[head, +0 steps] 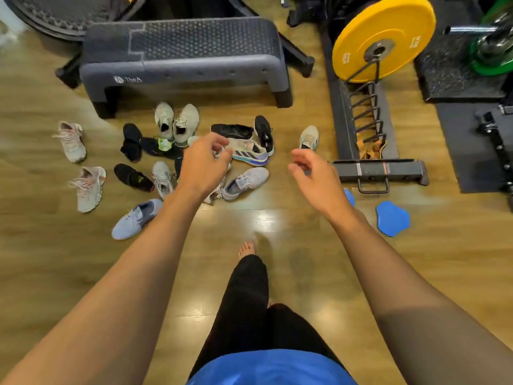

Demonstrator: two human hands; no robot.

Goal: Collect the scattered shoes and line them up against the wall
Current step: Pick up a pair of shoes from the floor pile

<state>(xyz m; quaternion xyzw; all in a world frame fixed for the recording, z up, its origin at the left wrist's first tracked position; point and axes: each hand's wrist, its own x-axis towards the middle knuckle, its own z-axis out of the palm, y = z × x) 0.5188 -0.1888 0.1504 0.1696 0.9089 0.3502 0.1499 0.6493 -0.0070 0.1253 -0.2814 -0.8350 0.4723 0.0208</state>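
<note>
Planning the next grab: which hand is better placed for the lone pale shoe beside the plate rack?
Right, probably. The right hand is empty, fingers loosely curled, nearest the lone pale shoe. The left hand is over the central pile, farther off.

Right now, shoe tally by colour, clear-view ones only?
Black or dark fabric shoes: 5
Pale beige, grey or pinkish sneakers: 7
Blue-grey knit sneakers: 2
Total: 14 clear; left hand covers more.
</note>
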